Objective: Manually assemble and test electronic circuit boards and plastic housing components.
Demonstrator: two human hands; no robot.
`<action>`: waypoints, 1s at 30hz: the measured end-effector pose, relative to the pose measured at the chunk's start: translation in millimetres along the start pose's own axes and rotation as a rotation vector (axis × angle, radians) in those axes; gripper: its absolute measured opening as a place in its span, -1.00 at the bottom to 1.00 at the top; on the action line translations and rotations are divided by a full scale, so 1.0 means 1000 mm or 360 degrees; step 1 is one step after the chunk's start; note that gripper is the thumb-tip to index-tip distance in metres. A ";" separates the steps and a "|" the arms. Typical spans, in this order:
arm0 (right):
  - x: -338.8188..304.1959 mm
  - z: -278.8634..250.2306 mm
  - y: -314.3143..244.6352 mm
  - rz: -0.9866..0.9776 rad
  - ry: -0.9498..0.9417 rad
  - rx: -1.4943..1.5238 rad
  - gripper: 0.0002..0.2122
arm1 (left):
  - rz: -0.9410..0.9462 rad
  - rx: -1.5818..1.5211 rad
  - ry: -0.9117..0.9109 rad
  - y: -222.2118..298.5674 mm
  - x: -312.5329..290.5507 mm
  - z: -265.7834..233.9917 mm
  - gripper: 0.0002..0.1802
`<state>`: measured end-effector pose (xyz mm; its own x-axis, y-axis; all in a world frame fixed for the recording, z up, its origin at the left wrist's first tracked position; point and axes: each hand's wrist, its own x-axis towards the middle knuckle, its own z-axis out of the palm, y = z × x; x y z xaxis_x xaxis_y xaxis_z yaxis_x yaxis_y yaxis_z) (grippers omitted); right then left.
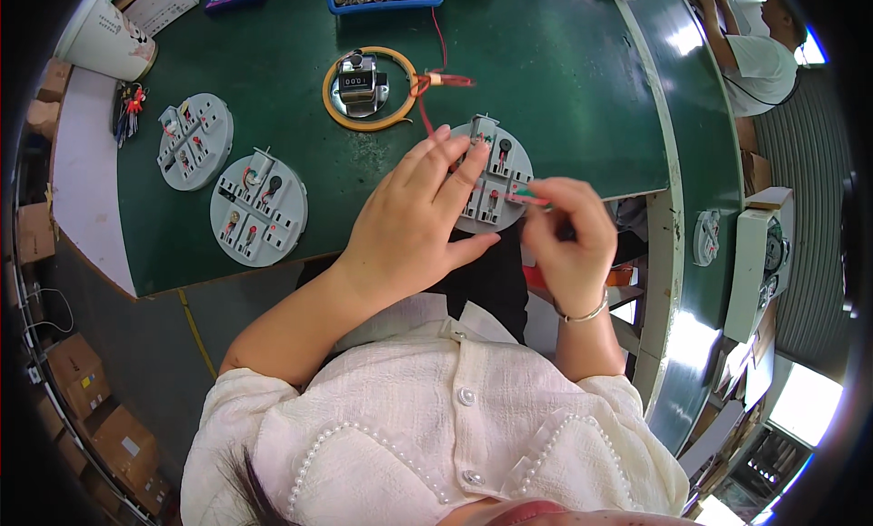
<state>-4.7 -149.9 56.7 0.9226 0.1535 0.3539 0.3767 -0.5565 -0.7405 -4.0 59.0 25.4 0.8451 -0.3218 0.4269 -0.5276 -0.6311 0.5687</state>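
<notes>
A round light-grey plastic base [509,215] with raised slots and small parts lies at the table's near edge. My left hand [405,203] lies over its left side, fingers stretched out and spread, the thumb beside the near rim. At the base's right side, my right hand [577,240] is closed in a pinch on a thin red wire [529,199], which stretches across the slots. A black round part [505,146] and a small red part [493,199] sit in the base. My left fingers hide its left slots.
Two similar round bases [259,244] [218,130] lie to the left. Beyond my left hand, a tally counter [357,79] stands inside a yellow ring [332,103] with red wire tied on. A blue bin [386,0] of metal parts is farther back. A co-worker [759,67] is at far right.
</notes>
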 end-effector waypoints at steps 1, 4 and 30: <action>0.003 -0.002 0.002 0.0070 0.0126 -0.0032 -0.72 | -0.0010 0.0000 0.0003 0.001 0.000 0.000 0.03; 0.009 0.000 0.016 0.0076 0.0136 -0.0054 -0.73 | -0.0014 0.0011 0.0012 0.001 -0.001 0.002 0.04; 0.003 -0.003 0.016 -0.0064 -0.0068 0.0044 -0.72 | 0.0047 0.0074 0.0002 -0.001 -0.001 0.004 0.05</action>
<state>3.6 -161.2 47.2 0.9091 0.2102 0.3598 0.4153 -0.5265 -0.7418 -3.5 57.1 21.4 0.8291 -0.3398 0.4440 -0.5477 -0.6533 0.5227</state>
